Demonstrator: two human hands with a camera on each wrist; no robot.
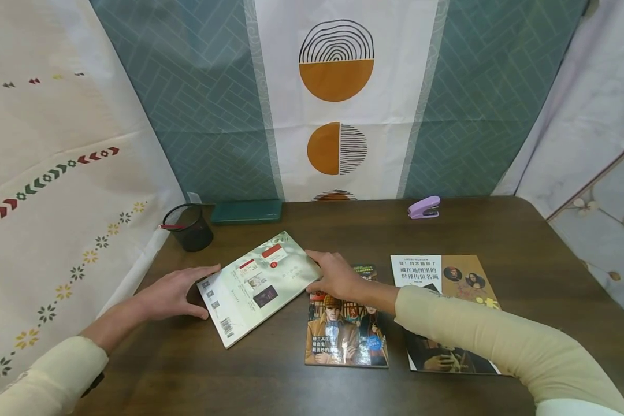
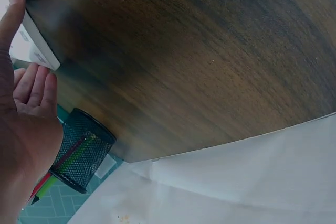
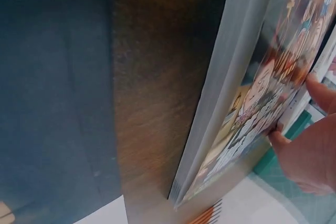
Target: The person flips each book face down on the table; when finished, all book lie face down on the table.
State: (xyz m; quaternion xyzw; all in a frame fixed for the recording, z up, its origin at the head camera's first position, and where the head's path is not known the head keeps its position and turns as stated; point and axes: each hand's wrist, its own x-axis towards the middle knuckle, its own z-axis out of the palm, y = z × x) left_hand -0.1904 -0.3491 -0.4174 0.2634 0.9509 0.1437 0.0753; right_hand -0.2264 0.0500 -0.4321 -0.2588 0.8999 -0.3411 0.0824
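A book (image 1: 262, 286) with a pale green-white back cover lies slanted on the table, barcode toward the near left. My right hand (image 1: 335, 277) holds its right corner, fingers on one edge and thumb on the other. In the right wrist view the right hand (image 3: 310, 145) touches the book's pale edge. My left hand (image 1: 174, 293) is at the opposite corner, fingers outstretched along the far edge, thumb beside the short edge. The left wrist view shows the left hand (image 2: 29, 114) at that corner. A comic-style book (image 1: 338, 341) lies partly beneath my right wrist.
Another book (image 1: 457, 277) lies at the right, partly covered by my sleeve. A black mesh pen holder (image 1: 192, 231) with pencils stands at the back left, near a dark green case (image 1: 247, 212). A purple stapler (image 1: 423, 208) sits at the back right. Fabric hangs behind the table.
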